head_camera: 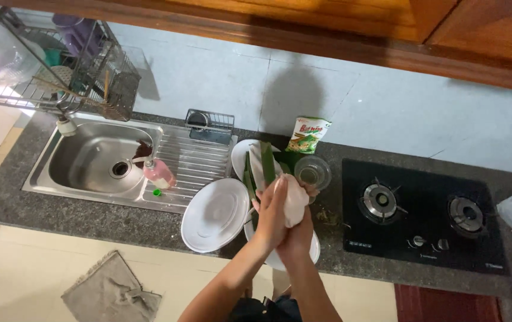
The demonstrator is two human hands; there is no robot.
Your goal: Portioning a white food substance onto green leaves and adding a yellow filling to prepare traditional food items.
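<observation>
Both hands meet over the dark stone worktop [89, 222], just left of the black two-burner hob [423, 217]. The left hand [273, 216] is wrapped around a white cloth [295, 201], fingers curled tight on its near side, and the right hand [299, 235] cups the same cloth from below and behind, so the two grips are closed on it together. The cloth bulges out between them, pressed against long green leaves [266, 164] that stick up past the fingers toward the wall.

The leaves rest on a white plate [241, 156] lying left of the hob, near the back wall. Under the wrists sits another white plate [314, 250], mostly hidden by the arms. Beside it, further from the hob, a large white oval dish [214, 214] lies upside down at the worktop's front edge. A clear glass bowl [312, 172] stands right beside the hob's left edge, and a green-and-white packet [308, 135] leans on the wall behind it.

Well left of the hob is the steel sink [98, 161], with a pink soap bottle [159, 173] on its drainboard. A grey rag [111, 292] lies on the floor in front of it.
</observation>
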